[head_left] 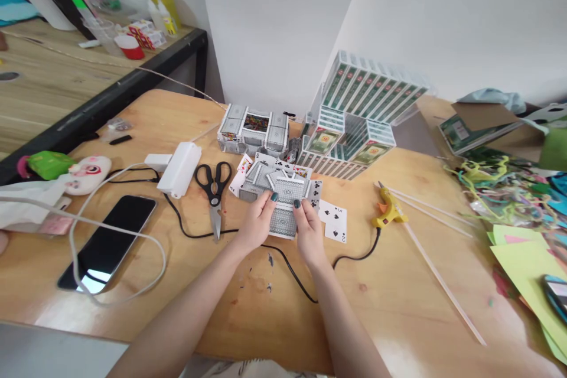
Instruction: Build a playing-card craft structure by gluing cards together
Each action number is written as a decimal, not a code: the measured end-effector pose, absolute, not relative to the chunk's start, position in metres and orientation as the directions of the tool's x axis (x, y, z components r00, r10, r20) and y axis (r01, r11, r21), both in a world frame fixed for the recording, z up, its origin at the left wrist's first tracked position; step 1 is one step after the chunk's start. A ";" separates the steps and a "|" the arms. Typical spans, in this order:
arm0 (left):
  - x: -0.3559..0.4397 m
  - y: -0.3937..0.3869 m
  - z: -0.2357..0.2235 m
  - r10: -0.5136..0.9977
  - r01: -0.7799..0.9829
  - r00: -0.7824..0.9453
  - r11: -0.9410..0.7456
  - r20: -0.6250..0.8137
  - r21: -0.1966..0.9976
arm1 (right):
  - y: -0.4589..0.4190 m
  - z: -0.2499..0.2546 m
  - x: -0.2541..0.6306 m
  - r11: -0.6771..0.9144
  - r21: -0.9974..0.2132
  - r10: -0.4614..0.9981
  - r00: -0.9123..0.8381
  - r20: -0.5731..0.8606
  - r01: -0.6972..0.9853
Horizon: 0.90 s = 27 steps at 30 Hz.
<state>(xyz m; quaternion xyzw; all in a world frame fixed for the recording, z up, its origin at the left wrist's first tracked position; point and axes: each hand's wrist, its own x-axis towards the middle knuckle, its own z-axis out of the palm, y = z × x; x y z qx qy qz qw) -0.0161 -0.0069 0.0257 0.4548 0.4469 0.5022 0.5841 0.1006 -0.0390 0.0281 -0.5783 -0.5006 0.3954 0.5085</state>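
My left hand and my right hand grip a piece made of playing cards between them, thumbs on top. It shows grey patterned card backs and a crease or join across it. Just beyond lie loose playing cards, some face up, some face down. Behind them stands a box-like construction of cards with an opening in its middle. Black-handled scissors lie to the left of my hands. A yellow hot glue gun rests to the right. The fingers under the card piece are hidden.
Stacked green-and-white card boxes stand at the back. On the left lie a phone, a white power adapter and looping cables. Glue sticks, coloured paper and tangled coloured strips are on the right.
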 end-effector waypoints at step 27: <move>-0.022 -0.002 0.033 0.987 -0.217 0.143 0.110 -0.080 0.970 | -0.036 0.031 0.108 -0.111 -0.967 0.974 0.170 -0.152 -0.230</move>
